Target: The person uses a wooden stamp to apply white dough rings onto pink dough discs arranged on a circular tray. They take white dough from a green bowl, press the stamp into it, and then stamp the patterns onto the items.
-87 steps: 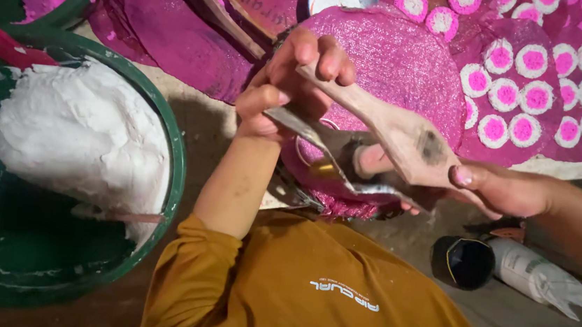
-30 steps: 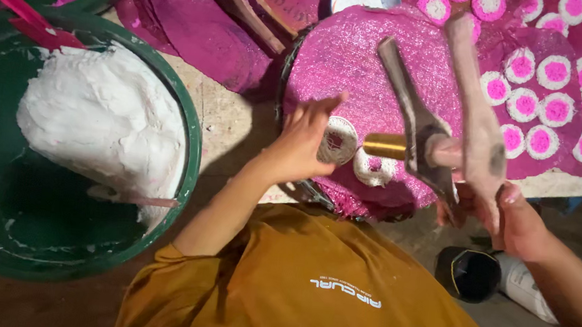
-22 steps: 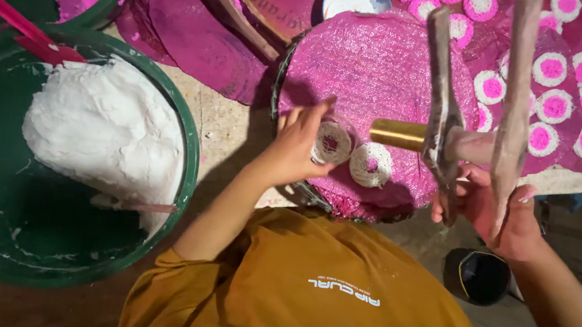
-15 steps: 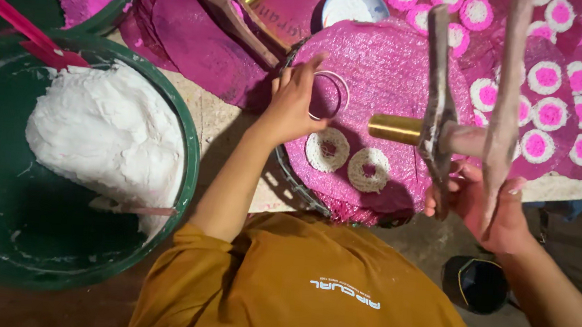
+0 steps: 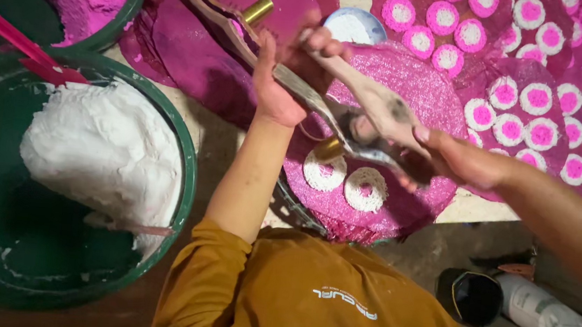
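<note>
My left hand grips the far end of a two-handled press tool. My right hand holds the near ends of its wooden and metal handles. The tool lies slanted over a round tray covered in pink mesh, and its brass cylinder points down toward the tray. Two white rings with pink centres lie side by side on the mesh just below the cylinder.
A big green tub with a white dough lump sits left. A second press tool lies on pink sheets beyond. A small white bowl, several finished rings, a black cup.
The tool stood upright in my right hand while my left hand set down rings. Now the tool is tipped over the tray and my left hand holds its far end.
</note>
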